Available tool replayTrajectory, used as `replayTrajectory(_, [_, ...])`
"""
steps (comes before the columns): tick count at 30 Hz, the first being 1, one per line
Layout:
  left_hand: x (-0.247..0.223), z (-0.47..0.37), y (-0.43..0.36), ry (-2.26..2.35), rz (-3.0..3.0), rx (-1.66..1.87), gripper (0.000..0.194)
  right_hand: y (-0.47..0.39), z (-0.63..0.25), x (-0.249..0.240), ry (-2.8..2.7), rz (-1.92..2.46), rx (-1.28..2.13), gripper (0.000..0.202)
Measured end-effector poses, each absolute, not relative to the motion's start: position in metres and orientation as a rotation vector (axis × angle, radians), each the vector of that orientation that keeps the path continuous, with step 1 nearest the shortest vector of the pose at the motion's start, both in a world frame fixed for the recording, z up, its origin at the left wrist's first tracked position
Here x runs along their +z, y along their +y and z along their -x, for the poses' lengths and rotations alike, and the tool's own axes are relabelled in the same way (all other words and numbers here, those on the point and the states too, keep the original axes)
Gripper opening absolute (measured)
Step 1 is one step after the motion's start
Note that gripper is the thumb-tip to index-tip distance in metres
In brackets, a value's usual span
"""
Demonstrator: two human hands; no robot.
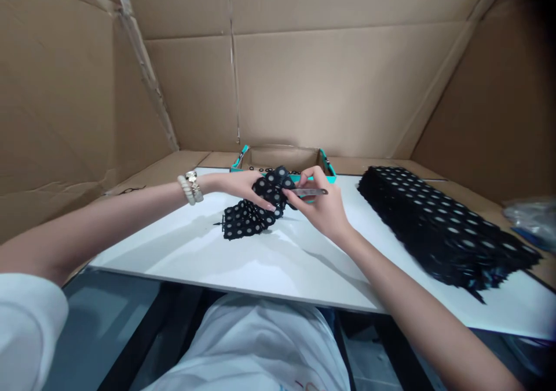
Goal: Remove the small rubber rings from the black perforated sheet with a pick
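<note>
My left hand (238, 183) holds up one end of a black strip studded with round pale discs (252, 214); the strip's lower end rests on the white board (278, 263). My right hand (324, 205) grips metal tweezers (310, 192), whose tips point left at the strip's raised end, close to my left fingers. A beaded bracelet and a watch sit on my left wrist (190, 187).
A long stack of similar black strips with pale discs (438, 217) lies on the board to the right. A small open teal-edged cardboard box (282, 158) stands behind my hands. Cardboard walls (339, 84) enclose the bench. A plastic bag (532, 217) lies at far right.
</note>
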State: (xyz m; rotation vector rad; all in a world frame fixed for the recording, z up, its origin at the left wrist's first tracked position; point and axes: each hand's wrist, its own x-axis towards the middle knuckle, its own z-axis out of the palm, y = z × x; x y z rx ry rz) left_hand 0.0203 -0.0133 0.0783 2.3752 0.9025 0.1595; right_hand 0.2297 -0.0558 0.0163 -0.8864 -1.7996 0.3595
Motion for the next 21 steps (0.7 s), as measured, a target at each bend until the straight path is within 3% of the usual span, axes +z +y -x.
replayTrajectory(15, [0.025, -0.021, -0.016, 0.971, -2.253, 0.505, 0.039, -0.048, -0.230, 0.013, -1.845, 0.878, 0.432, 0.031])
replayTrajectory(18, [0.060, -0.013, -0.021, 1.023, -2.444, 0.339, 0.034, -0.050, -0.230, 0.013, -1.830, 0.916, 0.371, 0.028])
replayTrajectory(21, [0.127, 0.015, -0.042, 1.206, -2.640, 0.174, 0.025, -0.053, -0.229, 0.015, -1.810, 0.960, 0.322, 0.028])
